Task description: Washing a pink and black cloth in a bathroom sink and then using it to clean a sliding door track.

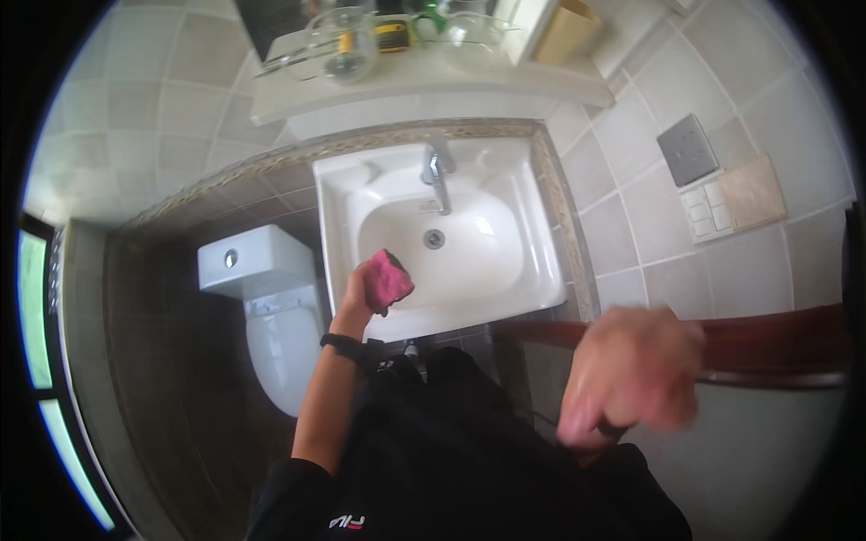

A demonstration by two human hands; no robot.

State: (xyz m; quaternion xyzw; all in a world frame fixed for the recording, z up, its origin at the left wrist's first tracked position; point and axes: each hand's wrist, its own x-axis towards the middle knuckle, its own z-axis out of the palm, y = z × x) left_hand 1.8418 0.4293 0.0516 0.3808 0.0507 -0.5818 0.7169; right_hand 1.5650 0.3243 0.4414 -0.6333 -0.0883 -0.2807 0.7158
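My left hand (357,287), with a black band on its wrist, grips a folded pink cloth (388,278) over the near left part of a white ceramic washbasin (534,270). A chrome faucet (437,177) stands at the basin's back edge, above the round drain (434,239). My right hand (632,375) is raised to the right of the basin, blurred and close to the camera. Its fingers look curled, but whether they hold anything cannot be made out.
A white toilet (284,338) stands left of the basin. Above the basin, a shelf (433,84) bears a glass jug (345,47), a glass bowl (473,40) and other items. Switches (707,209) and a grey socket plate (687,150) are on the right wall. A dark red wooden edge (764,345) lies behind my right hand.
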